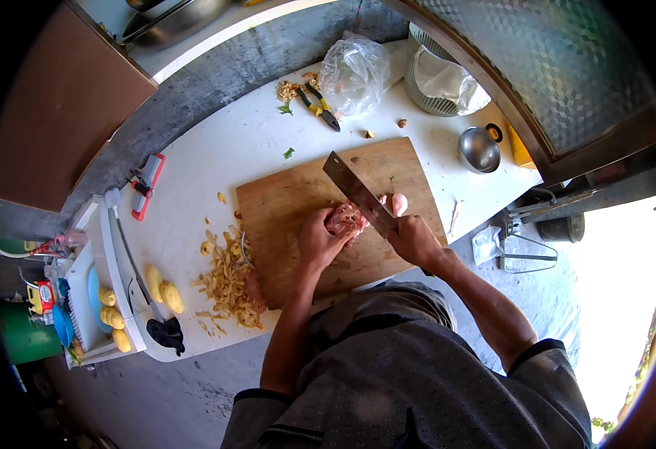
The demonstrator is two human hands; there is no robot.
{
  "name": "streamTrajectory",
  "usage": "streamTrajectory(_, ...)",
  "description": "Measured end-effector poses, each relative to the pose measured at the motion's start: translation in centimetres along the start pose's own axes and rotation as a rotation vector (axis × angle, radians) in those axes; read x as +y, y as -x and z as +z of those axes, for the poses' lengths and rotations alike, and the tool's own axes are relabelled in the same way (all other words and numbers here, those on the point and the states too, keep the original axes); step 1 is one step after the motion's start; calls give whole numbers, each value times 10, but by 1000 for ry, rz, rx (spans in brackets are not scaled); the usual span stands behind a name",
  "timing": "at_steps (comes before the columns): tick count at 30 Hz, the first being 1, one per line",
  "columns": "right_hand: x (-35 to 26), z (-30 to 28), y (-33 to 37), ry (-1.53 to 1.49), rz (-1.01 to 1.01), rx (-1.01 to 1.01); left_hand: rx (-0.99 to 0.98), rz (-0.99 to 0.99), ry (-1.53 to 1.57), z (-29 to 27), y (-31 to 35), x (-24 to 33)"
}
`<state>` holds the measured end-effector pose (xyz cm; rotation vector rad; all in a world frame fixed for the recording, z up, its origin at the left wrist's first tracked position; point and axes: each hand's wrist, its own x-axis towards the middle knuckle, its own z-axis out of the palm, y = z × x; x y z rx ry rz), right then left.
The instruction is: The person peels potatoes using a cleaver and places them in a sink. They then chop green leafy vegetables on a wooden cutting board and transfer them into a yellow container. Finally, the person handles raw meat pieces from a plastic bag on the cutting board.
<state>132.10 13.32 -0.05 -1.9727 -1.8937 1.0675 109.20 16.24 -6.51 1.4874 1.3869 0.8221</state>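
Note:
A wooden cutting board [290,202] lies on the white table, with a piece of raw red meat [347,220] near its middle. My left hand [320,238] is closed on the meat from the left. In my right hand [415,243] is the handle of a cleaver [359,193]; its broad dark blade slants up and left across the board. The blade's edge is beside or over the meat; whether it touches is hard to tell. A small pale pink piece [399,204], perhaps garlic or shallot, sits right of the blade.
Potato peelings [230,288] are heaped left of the board, and peeled potatoes [165,290] lie farther left. Pliers [319,109], a clear plastic bag [355,72] and a ribbed bin [431,82] stand behind. At right are a metal bowl [480,150] and a glass-paned frame [560,67].

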Motion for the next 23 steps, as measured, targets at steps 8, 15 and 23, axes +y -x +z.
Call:
streamTrajectory(8,2,18,-1,81,-14,6,24,-50,100,10,-25,-22)
streamTrajectory(15,-6,11,-31,106,-4,-140,-108,-8,424,8,-44,-9)
streamTrajectory(23,0,60,-91,128,-44,-123,83,283,-191,-10,-54,-9)
